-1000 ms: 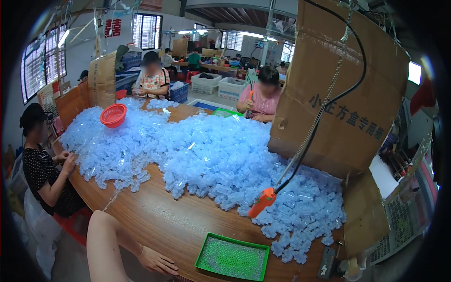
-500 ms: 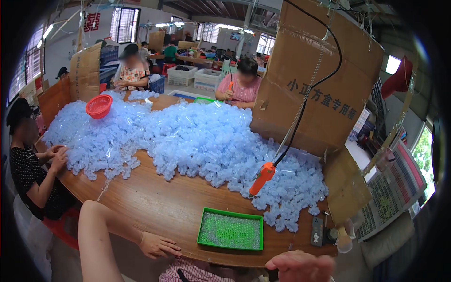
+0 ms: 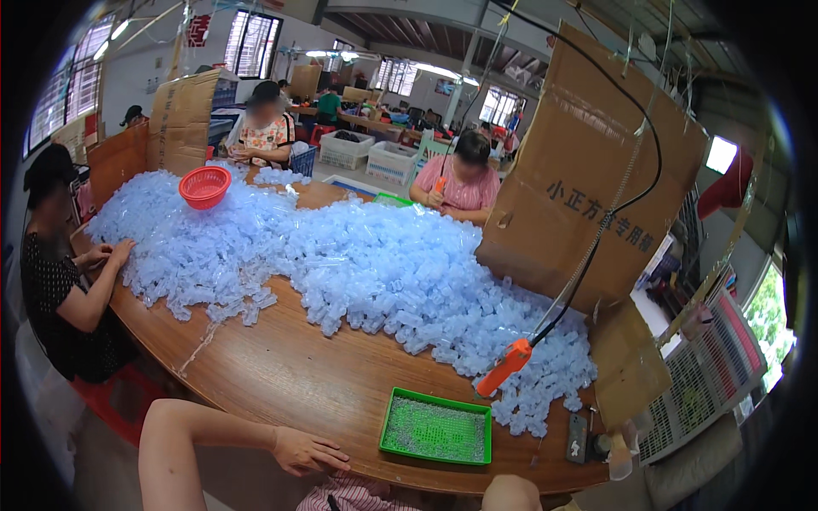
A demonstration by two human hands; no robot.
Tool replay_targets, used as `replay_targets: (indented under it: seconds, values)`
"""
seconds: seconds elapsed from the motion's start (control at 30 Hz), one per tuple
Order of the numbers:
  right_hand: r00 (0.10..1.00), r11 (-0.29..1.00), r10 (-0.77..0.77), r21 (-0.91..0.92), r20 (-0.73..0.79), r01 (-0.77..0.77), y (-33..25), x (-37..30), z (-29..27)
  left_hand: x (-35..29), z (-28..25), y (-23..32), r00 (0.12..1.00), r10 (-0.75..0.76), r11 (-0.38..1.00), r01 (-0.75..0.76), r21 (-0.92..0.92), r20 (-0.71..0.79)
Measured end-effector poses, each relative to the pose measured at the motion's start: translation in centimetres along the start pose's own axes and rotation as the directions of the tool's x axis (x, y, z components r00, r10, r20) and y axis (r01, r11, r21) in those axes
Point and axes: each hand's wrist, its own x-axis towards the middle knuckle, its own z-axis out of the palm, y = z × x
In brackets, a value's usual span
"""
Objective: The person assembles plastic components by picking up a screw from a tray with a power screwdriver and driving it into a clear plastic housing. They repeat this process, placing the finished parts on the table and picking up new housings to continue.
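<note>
My left hand [image 3: 308,451] lies flat on the near edge of the wooden table [image 3: 247,362], fingers stretched and holding nothing. To its right sits a shallow green tray [image 3: 436,393] with many tiny grey metal pieces spread over its gridded bottom. An orange electric screwdriver [image 3: 506,368] hangs tilted from a black cable and a spring, above the table behind the tray. Across the table spreads a big heap of pale blue, see-through plastic pieces [image 3: 383,260]. A rounded bit of bare skin shows at the lower edge, right of the middle; my right hand's fingers are out of sight.
A red plastic basket [image 3: 204,187] rests on the heap. A tall cardboard sheet [image 3: 588,179] stands at the right. Near the right corner lies a dark flat object [image 3: 577,438]. One person [image 3: 72,272] sits at the left; two others sit across the table.
My right hand, raised at the lower right before, has dropped out of view. My left hand stays on the table edge. The view has shifted, and the screwdriver hangs at a greater slant.
</note>
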Motion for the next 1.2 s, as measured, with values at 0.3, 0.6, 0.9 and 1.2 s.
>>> replay_targets:
  seconds: [0.3, 0.6, 0.9, 1.2]
  values:
    - [0.858, 0.867, -0.433, -0.131, 0.277, 0.480, -4.4, -3.0, -0.3, -0.4, 0.8, -1.7, 0.998, 0.032, 0.999, -0.034, -0.028, -0.046]
    - [0.945, 0.940, -0.302, -0.124, 0.124, 0.317, -3.6, -5.2, -3.2, 0.1, -1.2, -0.8, 0.993, -0.066, 0.993, 0.055, 0.104, 0.101]
    - [0.445, -0.143, 0.886, -0.990, -0.133, -0.011, -10.2, -14.3, -17.2, 1.3, -0.8, 0.1, 0.992, -0.124, 0.990, 0.125, 0.066, -0.014]
    - [-0.131, -0.365, 0.931, -0.866, -0.341, -0.341, -7.7, -18.9, -20.7, 12.9, -0.3, -5.0, -0.141, -0.859, 0.441, 0.282, -0.852, -0.492]
